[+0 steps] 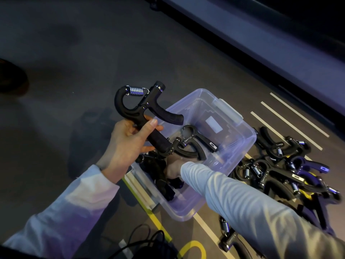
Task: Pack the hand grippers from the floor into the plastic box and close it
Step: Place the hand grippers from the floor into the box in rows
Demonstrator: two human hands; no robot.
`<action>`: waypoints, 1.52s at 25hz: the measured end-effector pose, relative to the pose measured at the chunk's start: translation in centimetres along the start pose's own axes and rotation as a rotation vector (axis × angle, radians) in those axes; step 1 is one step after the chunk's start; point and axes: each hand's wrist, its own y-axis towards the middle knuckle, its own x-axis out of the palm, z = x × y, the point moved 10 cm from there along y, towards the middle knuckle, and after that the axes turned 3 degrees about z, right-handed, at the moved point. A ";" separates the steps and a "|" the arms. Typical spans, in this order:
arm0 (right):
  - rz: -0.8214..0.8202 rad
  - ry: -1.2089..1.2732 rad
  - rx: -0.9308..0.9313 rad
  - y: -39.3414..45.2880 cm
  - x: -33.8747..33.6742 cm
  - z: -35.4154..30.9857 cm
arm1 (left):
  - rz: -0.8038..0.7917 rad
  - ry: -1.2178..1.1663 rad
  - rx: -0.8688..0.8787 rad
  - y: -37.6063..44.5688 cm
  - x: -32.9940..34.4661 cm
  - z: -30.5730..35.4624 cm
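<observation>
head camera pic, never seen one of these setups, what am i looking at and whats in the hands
There is no machine here. A person wears a camera on the head, so you look forward and down along their own sleeved arms at a dark floor with painted lines.

The left hand grips a black hand gripper by one handle, holding it up beside and partly over a clear plastic box. The coil at its top is its steel spring.

The right hand reaches down inside the box among grippers already packed there. Its fingers are mostly hidden, so I cannot tell whether it holds one.

To the right of the box lies a pile of grippers still to pack. Black cables lie near the bottom edge. No lid is on the box.
</observation>
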 end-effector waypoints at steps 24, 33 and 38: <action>0.308 0.047 0.061 -0.6 -2.5 0.5 | -0.007 -0.011 0.014 0.1 0.7 0.4; -0.028 -0.066 -0.092 -0.8 1.1 -0.9 | -0.024 -0.027 0.001 -0.1 0.8 0.1; 0.185 0.150 -0.092 -1.1 -4.1 0.3 | -0.010 -0.026 0.012 -0.1 0.6 0.5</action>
